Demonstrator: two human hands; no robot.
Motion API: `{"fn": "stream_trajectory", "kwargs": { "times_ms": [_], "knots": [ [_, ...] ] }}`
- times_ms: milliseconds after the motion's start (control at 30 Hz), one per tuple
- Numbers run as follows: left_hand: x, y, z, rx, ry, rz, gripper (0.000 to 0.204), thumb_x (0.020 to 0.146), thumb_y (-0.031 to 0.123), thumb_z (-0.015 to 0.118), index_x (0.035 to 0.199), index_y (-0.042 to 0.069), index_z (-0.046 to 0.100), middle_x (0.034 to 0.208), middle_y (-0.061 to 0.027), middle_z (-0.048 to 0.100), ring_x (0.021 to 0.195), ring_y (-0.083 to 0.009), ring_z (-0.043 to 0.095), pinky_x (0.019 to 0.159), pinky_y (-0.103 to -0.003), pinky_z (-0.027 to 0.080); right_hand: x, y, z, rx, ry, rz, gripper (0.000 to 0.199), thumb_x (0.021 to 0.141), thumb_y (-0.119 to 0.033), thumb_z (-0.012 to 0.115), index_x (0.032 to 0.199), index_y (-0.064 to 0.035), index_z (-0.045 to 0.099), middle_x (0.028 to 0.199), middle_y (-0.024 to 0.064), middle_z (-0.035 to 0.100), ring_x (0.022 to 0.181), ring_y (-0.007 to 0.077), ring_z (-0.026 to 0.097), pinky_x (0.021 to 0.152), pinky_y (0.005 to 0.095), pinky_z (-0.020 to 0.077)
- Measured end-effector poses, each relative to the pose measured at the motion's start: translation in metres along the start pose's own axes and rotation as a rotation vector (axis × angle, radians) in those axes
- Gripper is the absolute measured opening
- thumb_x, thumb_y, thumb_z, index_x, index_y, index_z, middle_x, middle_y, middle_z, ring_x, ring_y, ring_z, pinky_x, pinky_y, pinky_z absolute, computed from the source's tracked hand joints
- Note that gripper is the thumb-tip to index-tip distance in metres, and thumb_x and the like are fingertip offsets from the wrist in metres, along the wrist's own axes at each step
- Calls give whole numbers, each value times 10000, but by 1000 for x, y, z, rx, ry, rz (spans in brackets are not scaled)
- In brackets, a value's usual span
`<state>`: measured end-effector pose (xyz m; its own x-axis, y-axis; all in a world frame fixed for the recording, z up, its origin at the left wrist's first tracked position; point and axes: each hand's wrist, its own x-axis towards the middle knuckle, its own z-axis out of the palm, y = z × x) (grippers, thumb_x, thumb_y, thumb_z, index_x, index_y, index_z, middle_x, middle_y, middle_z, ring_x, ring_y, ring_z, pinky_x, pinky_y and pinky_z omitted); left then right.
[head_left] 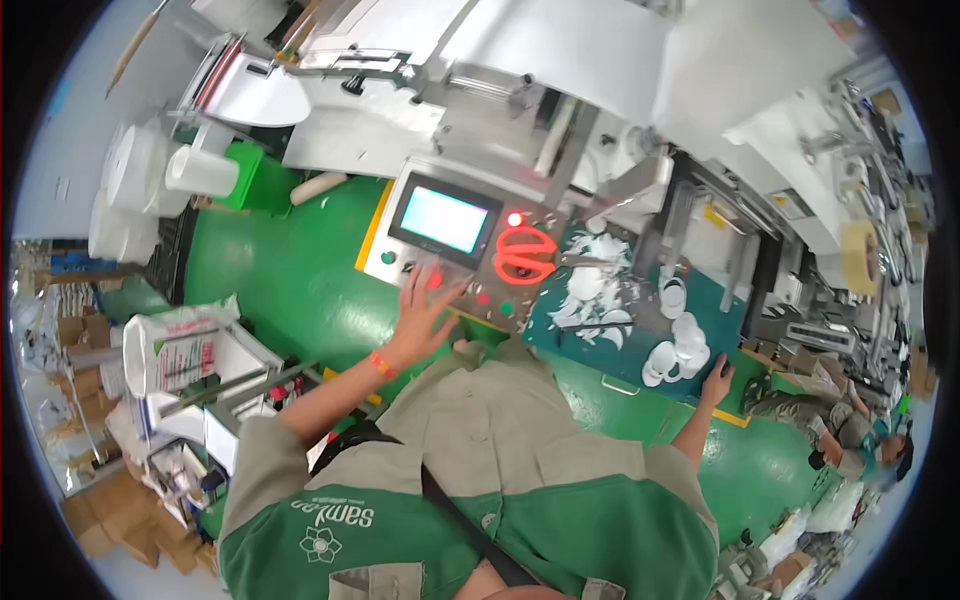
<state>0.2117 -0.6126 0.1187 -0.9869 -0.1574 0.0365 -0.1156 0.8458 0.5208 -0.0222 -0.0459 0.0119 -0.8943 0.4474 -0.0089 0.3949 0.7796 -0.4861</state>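
My left hand (420, 318) reaches over the lower edge of a control panel, fingers spread and holding nothing. Its fingertips are by a red button (434, 279) below the lit touchscreen (443, 220). At the front right corner of a dark green mat (570, 348) is my right hand (716, 384), fingers curled around something small and dark that I cannot make out. White rounded flat pieces (688, 340) lie on the mat near it. Farther left is a heap of white scraps (592, 284), with a thin dark strip (590, 326) in front. Orange-red-handled scissors (524, 282) rest beside the panel.
A large metal machine (560, 60) stands behind the panel. To the left are a green bin (255, 178), white rolls (200, 170) and a white container (175, 350). Cardboard boxes (130, 515) sit at lower left. Another person (850, 430) is at the far right.
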Motion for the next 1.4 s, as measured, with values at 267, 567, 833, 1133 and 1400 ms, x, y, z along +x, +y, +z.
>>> {"fn": "stream_trajectory", "kwargs": {
  "times_ms": [267,567,833,1133,1400],
  "knots": [
    [-33,42,-70,-79,-22,72,455,766,118,609,1201,45,497,1370,-282,221,1271,-433,219,1029,-473,190,-9,-36,-16,-25,-37,222,610,830,-591,396,1179,-107,523,1089,198,582,1016,368,543,852,437,426],
    [-3,0,-50,-57,-201,307,549,850,143,587,1332,99,326,1229,-169,505,1116,-281,491,907,-339,371,-4,5,-3,57,69,346,559,830,-606,343,1108,-188,588,1040,137,596,961,309,574,835,423,432],
    [35,34,-50,-30,-128,423,427,831,70,583,1238,49,456,1229,-170,485,1064,-273,505,794,-304,450,7,7,0,45,14,291,596,837,-591,345,1251,-184,478,1099,215,565,993,358,562,863,425,442],
    [33,67,-51,-707,-443,-373,411,903,259,494,1269,82,437,1178,-99,520,1116,-212,478,863,-377,454,31,8,-7,222,-262,292,815,725,-751,371,1218,-121,526,1166,178,558,1110,315,514,952,396,383],
    [21,52,-52,-120,-368,202,474,750,149,650,1201,97,514,1352,-233,319,1265,-372,313,1012,-415,277,40,18,2,202,-187,107,672,800,-641,405,1110,-78,602,1065,186,602,1003,334,566,860,404,438]
  ]
}}
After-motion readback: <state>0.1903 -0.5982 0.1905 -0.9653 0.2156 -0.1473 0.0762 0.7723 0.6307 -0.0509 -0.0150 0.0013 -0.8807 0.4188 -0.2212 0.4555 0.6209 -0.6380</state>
